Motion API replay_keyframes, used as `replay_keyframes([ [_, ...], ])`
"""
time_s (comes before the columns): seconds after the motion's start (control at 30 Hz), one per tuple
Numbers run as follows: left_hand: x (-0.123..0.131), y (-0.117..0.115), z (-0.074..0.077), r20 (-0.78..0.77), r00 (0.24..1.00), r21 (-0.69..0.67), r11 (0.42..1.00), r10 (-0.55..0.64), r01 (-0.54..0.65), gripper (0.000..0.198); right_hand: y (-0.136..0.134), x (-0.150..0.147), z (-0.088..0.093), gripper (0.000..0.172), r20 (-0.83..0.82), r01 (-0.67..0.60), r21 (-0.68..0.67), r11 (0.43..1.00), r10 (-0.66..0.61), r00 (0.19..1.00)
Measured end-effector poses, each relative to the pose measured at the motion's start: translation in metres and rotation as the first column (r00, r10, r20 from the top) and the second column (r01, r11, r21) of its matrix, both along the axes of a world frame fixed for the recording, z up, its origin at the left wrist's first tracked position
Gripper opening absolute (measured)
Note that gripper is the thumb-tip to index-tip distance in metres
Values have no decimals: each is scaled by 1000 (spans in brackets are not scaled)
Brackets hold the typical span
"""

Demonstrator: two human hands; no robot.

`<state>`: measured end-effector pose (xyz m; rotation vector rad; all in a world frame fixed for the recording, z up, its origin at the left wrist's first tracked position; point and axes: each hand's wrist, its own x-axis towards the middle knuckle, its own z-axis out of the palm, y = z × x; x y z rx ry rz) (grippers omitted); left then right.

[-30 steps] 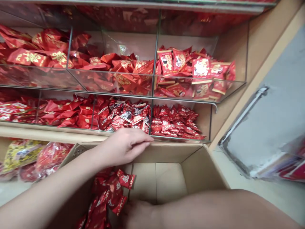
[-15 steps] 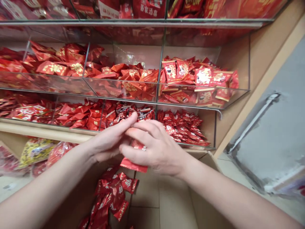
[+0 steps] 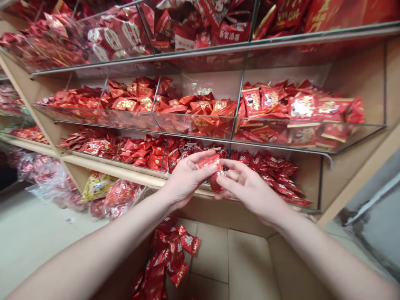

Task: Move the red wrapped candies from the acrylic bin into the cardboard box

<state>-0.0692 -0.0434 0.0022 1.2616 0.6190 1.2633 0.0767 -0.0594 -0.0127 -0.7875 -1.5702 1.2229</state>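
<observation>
Between my two hands is a small red wrapped packet (image 3: 215, 174) with light printing. My left hand (image 3: 187, 177) pinches its upper left part between thumb and fingers. On its right side, the thumb and fingers of my right hand (image 3: 245, 181) close on the same packet. Both hands are in front of the lowest shelf row of red packets (image 3: 276, 177). Below them, several red packets (image 3: 175, 252) lie in a cardboard box (image 3: 250, 258).
Clear-fronted compartments (image 3: 193, 125) full of red packets span the shelves. A wooden side panel (image 3: 353, 179) stands at the right. Bags of red packets (image 3: 120, 196) and a yellow bag (image 3: 98, 186) sit under the lowest shelf, at the left.
My hands have moved apart and turned, bringing the packet into clearer view between them. The view has shifted left, so the shelves appear further right and more of the left side shows.
</observation>
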Motion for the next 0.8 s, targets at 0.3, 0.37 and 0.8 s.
replay_keyframes([
  [0.3,0,1,1,68,998,-49,999,10,-7,30,5,-8,-2,24,-78,82,-51,995,-86,993],
  [0.37,0,2,2,108,994,-78,997,16,-7,28,6,-6,-1,21,-38,116,32,993,-115,993],
  [0.8,7,-1,11,219,973,-405,914,72,23,28,-12,-19,-9,16,326,-26,898,439,-625,709],
])
